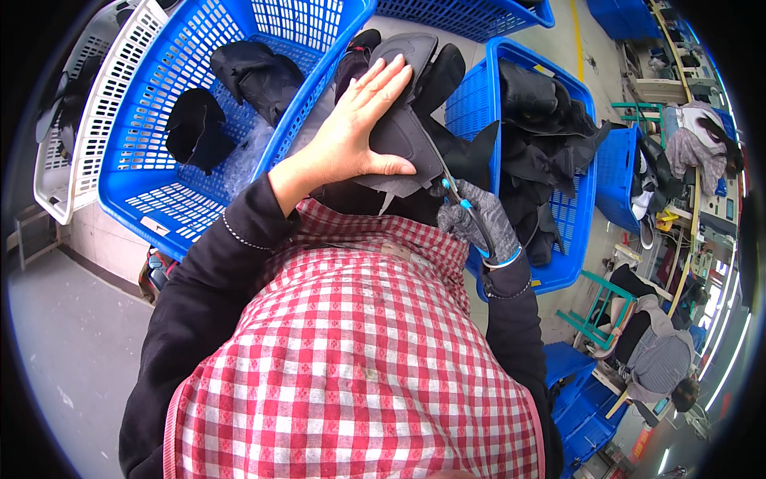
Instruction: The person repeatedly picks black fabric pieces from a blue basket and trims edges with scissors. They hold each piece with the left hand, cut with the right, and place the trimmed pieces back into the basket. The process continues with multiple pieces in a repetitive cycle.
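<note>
My bare left hand (345, 134) lies flat with its fingers stretched out over a dark grey, shaped piece of shoe material (408, 137), pressing on it. In a grey knitted glove, my right hand (485, 222) is closed round a pair of scissors (464, 203) with light blue on the handles. The scissor blades point up and meet the right edge of the grey piece. Whether they are parted is too small to tell. More black pieces (440, 78) lie behind and under the grey one. A pale strip hangs at its lower edge.
To the left stands a large blue basket (136, 152) holding some black pieces, with a white basket (102, 104) beyond it. A blue basket (589, 152) full of black pieces stands close on the right. Farther right, people (658, 351) sit near worktables.
</note>
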The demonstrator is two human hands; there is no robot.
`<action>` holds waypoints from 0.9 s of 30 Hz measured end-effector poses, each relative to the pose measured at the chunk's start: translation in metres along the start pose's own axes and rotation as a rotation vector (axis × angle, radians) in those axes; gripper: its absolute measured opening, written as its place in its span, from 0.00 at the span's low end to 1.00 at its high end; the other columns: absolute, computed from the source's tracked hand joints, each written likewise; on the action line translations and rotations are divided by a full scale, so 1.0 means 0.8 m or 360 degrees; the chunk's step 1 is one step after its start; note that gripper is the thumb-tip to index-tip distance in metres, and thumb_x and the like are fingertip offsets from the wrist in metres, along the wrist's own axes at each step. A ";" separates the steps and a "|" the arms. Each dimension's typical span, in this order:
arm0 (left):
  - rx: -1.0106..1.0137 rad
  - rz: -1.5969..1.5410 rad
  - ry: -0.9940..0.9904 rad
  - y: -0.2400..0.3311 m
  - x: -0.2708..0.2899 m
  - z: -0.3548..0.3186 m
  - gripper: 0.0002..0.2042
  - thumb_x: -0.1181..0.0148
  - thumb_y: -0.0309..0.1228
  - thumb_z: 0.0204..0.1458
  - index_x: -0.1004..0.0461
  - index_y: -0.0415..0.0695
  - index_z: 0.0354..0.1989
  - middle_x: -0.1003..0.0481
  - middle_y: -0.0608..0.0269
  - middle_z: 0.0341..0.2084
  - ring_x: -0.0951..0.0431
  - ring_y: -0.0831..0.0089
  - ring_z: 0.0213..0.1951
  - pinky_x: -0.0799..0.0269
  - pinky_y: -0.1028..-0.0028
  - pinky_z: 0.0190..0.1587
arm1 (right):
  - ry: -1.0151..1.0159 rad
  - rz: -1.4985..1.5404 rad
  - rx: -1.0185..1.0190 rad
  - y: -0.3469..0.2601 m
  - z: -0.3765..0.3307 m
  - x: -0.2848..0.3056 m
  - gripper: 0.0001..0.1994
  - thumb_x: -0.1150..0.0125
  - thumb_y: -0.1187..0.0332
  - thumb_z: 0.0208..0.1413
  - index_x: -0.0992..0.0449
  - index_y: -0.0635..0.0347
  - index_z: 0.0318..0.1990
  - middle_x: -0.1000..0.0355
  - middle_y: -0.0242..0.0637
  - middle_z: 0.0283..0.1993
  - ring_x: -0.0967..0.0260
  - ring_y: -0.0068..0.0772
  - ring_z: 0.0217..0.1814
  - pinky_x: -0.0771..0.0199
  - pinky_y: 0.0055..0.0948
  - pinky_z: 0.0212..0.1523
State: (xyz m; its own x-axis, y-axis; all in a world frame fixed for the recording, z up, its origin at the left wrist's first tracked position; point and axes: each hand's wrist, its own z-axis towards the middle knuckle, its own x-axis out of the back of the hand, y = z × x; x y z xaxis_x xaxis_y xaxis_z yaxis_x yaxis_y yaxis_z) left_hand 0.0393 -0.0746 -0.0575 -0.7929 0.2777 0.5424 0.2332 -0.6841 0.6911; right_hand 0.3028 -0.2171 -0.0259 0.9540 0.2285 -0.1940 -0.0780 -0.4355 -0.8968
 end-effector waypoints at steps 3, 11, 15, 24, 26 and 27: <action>-0.0015 0.0115 -0.0097 0.007 -0.003 -0.003 0.60 0.23 0.58 0.41 0.50 0.42 0.78 0.52 0.47 0.78 0.57 0.50 0.79 0.60 0.53 0.78 | 0.0111 -0.0734 0.0188 -0.004 0.000 -0.003 0.16 0.47 0.71 0.72 0.27 0.66 0.63 0.21 0.40 0.39 0.22 0.28 0.36 0.20 0.27 0.38; 0.0274 -0.0075 0.0036 0.001 -0.009 -0.012 0.53 0.31 0.54 0.54 0.57 0.42 0.79 0.54 0.40 0.77 0.54 0.48 0.78 0.57 0.58 0.78 | 0.0233 0.0063 -0.0224 -0.002 0.001 -0.008 0.29 0.34 0.53 0.64 0.28 0.65 0.64 0.22 0.33 0.34 0.28 0.19 0.32 0.28 0.22 0.33; 0.0411 -0.0074 -0.0016 0.000 -0.012 -0.022 0.54 0.30 0.55 0.54 0.58 0.42 0.79 0.55 0.38 0.77 0.54 0.46 0.78 0.55 0.57 0.77 | 0.0232 -0.0317 -0.0118 -0.010 0.001 -0.014 0.27 0.32 0.57 0.63 0.27 0.65 0.63 0.21 0.34 0.34 0.27 0.21 0.33 0.27 0.22 0.33; 0.0428 -0.0074 -0.0041 0.001 -0.015 -0.022 0.54 0.32 0.57 0.54 0.59 0.43 0.80 0.57 0.37 0.77 0.54 0.43 0.77 0.53 0.57 0.77 | 0.0377 -0.1296 0.0331 -0.028 0.013 -0.026 0.22 0.26 0.67 0.58 0.23 0.69 0.57 0.19 0.37 0.38 0.23 0.22 0.33 0.22 0.24 0.34; 0.0459 -0.0092 -0.0070 0.001 -0.014 -0.022 0.54 0.32 0.57 0.55 0.59 0.44 0.80 0.57 0.38 0.77 0.54 0.43 0.77 0.52 0.58 0.76 | 0.0344 -0.0985 0.0035 -0.025 0.011 -0.026 0.23 0.27 0.64 0.60 0.24 0.67 0.58 0.19 0.35 0.36 0.24 0.21 0.30 0.24 0.22 0.31; 0.0469 -0.0111 -0.0082 0.001 -0.013 -0.021 0.53 0.32 0.56 0.55 0.59 0.44 0.80 0.57 0.38 0.77 0.54 0.44 0.77 0.52 0.58 0.76 | 0.0266 -0.0756 -0.0023 -0.023 0.010 -0.026 0.26 0.29 0.58 0.60 0.25 0.66 0.59 0.20 0.33 0.35 0.26 0.19 0.29 0.26 0.20 0.29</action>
State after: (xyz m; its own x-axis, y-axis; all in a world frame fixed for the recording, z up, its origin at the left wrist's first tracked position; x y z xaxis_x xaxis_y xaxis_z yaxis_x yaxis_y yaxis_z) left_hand 0.0384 -0.0895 -0.0706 -0.7847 0.3563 0.5072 0.3385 -0.4393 0.8322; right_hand 0.2821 -0.2070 -0.0087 0.9165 0.2626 0.3017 0.3790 -0.3294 -0.8648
